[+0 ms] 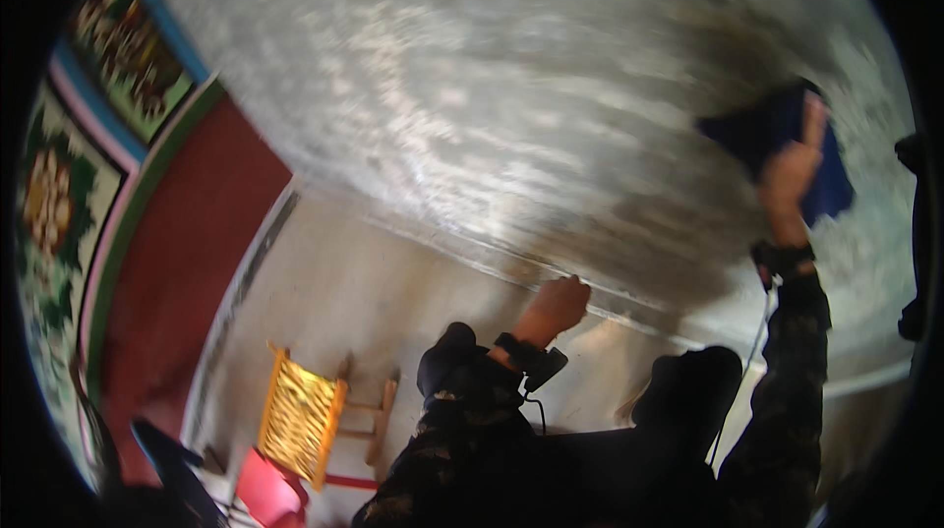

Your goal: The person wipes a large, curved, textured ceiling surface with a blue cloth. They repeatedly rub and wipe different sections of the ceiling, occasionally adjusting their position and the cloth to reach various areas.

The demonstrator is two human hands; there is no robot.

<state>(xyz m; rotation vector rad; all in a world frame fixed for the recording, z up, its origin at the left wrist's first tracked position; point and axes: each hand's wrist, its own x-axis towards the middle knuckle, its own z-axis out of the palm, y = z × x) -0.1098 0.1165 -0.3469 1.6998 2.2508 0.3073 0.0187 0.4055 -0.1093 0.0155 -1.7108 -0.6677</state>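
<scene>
My right hand (793, 167) rests on a dark blue cloth (833, 181), which lies against a grey, blotchy plastered wall (472, 85) at the right of the view. One finger points away across the fabric; the hand is a little blurred, and whether it grips the cloth or presses it flat cannot be told. Lower and nearer the middle, my left hand (558, 307) is curled, with no object visible in it, above the floor by the foot of the wall. Both wrists wear dark straps with cables.
On the floor (324, 255) at lower left stands a wooden stool with a yellow woven seat (299, 417), beside a red object (269, 487). A dark red wall band (184, 255) and painted floral panels (48, 203) line the left side. My dark-clothed knees are at the bottom.
</scene>
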